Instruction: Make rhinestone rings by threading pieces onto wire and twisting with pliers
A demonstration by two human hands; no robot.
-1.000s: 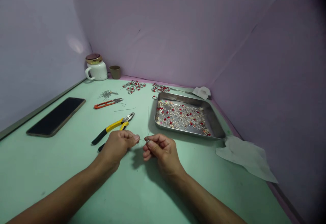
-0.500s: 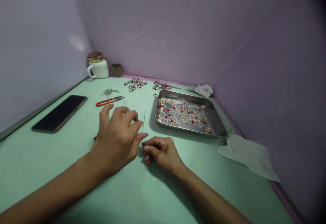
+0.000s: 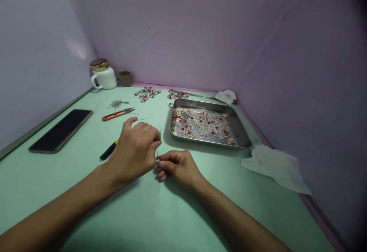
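A thin wire (image 3: 158,152) stands nearly upright between my hands, with a small pale bead (image 3: 157,161) at its lower end. My left hand (image 3: 137,149) is closed, thumb and forefinger pinching the wire's upper part. Lower down, my right hand (image 3: 180,167) grips the wire's bottom end beside the bead between thumb and forefinger, its other fingers curled. Partly hidden under my left hand lies a tool with a black and yellow handle (image 3: 108,152). Beyond that hand are orange thread snips (image 3: 114,115) and a few loose wire pieces.
A metal tray (image 3: 212,143) of pearly and red beads (image 3: 200,122) stands right of centre. Behind it lie two clusters of beaded pieces (image 3: 147,93). Cut wires (image 3: 117,103), a phone (image 3: 61,131), a lidded mug (image 3: 106,78) and brown cup (image 3: 125,78) are left; tissue (image 3: 273,166) lies right.
My left hand has come down and its fingers have closed on the wire. A pale bead now shows at my right fingertips. The whole view has shifted slightly.
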